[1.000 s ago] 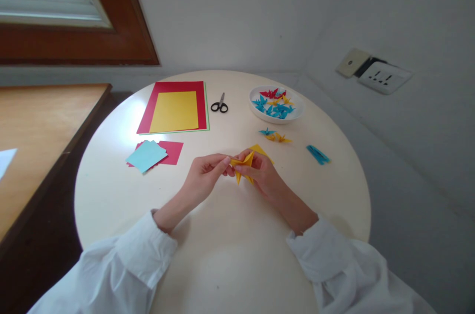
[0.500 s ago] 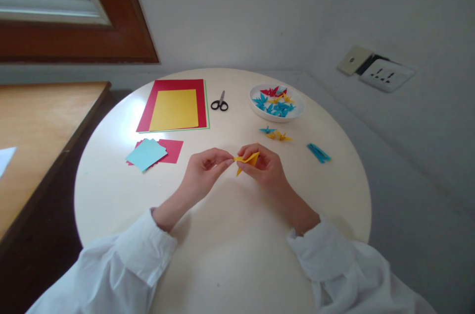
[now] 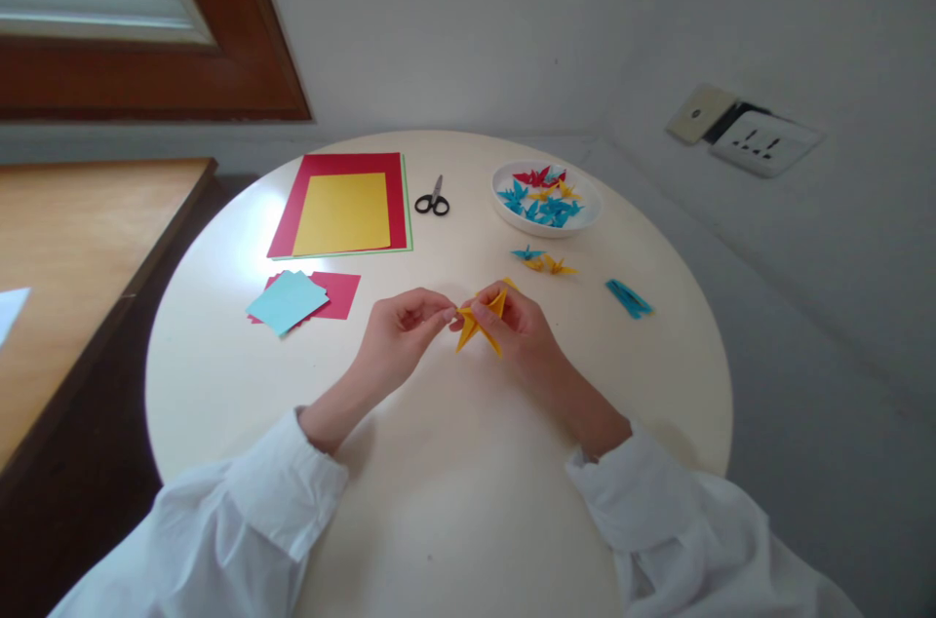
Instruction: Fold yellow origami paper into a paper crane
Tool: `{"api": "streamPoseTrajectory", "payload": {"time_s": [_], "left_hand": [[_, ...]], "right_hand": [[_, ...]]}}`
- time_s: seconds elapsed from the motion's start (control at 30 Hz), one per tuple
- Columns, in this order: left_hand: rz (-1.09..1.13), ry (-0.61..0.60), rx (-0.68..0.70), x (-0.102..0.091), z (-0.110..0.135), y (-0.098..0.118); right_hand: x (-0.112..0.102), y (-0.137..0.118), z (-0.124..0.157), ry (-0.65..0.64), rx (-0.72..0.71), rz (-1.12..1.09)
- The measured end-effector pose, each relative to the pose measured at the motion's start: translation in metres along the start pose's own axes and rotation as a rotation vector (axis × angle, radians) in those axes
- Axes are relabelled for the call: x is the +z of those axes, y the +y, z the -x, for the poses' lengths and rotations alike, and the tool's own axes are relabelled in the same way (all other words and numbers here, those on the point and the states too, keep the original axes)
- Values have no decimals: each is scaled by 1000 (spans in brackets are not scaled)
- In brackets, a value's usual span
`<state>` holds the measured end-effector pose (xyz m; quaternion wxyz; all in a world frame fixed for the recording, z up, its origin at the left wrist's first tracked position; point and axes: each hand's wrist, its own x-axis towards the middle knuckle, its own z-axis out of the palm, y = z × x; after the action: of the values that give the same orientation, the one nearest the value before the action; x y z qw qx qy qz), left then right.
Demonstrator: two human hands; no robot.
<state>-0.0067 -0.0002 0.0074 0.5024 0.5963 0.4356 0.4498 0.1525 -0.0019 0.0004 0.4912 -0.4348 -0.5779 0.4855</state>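
Above the middle of the round cream table [image 3: 439, 501], both hands hold a partly folded yellow paper piece [image 3: 479, 326]. My left hand [image 3: 402, 335] pinches its left tip between thumb and fingers. My right hand [image 3: 516, 326] is closed round its right side, with the pointed flaps sticking out below and above the fingers. Both arms wear white sleeves.
A white dish [image 3: 577, 218] of several blue, red and yellow folded cranes sits at the back right. Two small cranes [image 3: 542, 261] and a blue folded piece [image 3: 627, 298] lie near it. Black scissors [image 3: 433, 200], stacked red and yellow sheets [image 3: 342, 207], and small blue and red squares [image 3: 299, 298] lie left. A wooden ledge [image 3: 65, 257] adjoins.
The yellow piece has been turned in my hands: its flaps, flattened half a second ago, now point up and down again. Both hands stayed in about the same place.
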Motion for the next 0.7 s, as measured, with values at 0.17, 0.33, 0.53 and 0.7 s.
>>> {"api": "streamPoseTrajectory", "payload": {"time_s": [0.17,0.33,0.53,0.7], "left_hand": [[0,2,-47,0,0,1],[43,-52,-107,-1,-2,4],[51,-137,-185,-6,-2,5],[63,-159,-251,-9,-3,3]], "right_hand": [[-1,2,0,31,-28,7],[-2,1,0,61,-93,95],[-3,0,0,50,-168,170],[-3,1,1,49,-189,221]]}}
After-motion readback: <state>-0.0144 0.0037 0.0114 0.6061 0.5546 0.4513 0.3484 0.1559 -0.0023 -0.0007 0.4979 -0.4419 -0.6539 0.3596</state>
